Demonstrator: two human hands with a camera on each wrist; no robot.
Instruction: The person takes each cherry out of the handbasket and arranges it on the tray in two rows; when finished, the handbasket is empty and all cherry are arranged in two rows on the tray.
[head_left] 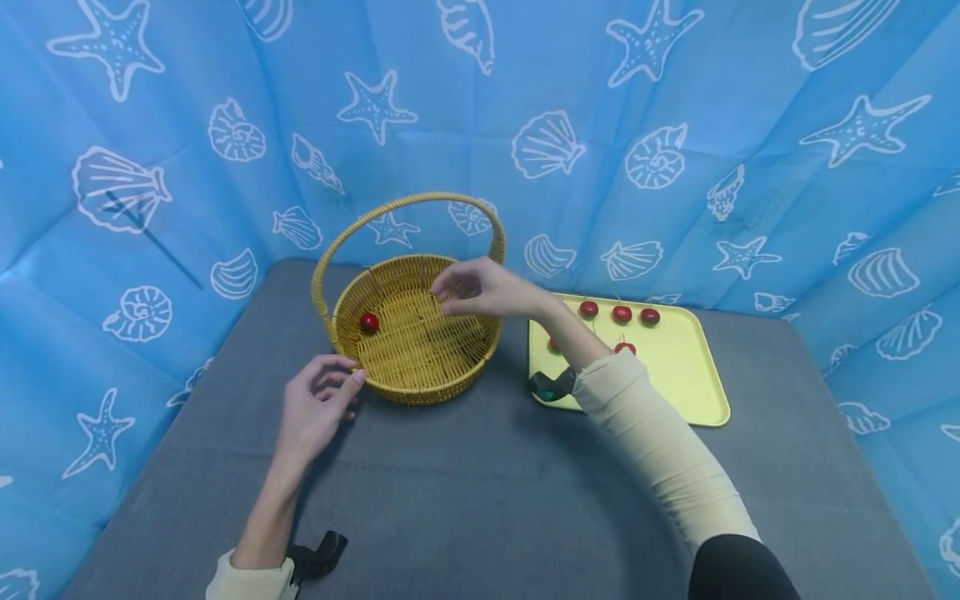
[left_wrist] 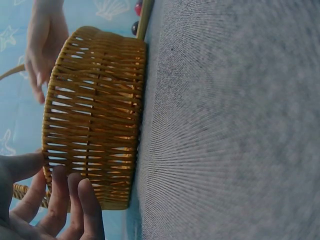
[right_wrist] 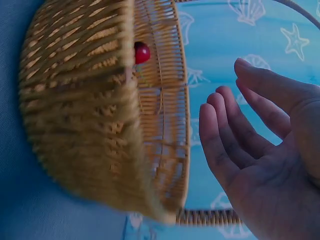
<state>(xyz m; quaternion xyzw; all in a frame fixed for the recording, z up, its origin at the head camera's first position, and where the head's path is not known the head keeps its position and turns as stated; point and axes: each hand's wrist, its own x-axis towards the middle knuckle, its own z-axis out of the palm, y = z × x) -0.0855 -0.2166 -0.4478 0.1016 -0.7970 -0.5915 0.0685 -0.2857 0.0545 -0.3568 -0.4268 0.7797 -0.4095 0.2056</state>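
Observation:
A round wicker basket (head_left: 420, 390) with a tall arched handle stands on the table, and one red cherry (head_left: 369, 322) lies inside it toward the left. My left hand (head_left: 318, 404) pinches the basket's near left rim, with the fingers against the outer wall in the left wrist view. Above the right part of the basket hovers my right hand (head_left: 480, 287). Its fingers are loosely bent with nothing between them, as the right wrist view (right_wrist: 260, 145) also shows.
To the basket's right lies a yellow tray (head_left: 686, 367) with several cherries (head_left: 622, 314), partly covered by my right forearm. A grey cloth (head_left: 450, 500) covers the table. Behind hangs a blue curtain (head_left: 465, 108) with shell and starfish prints.

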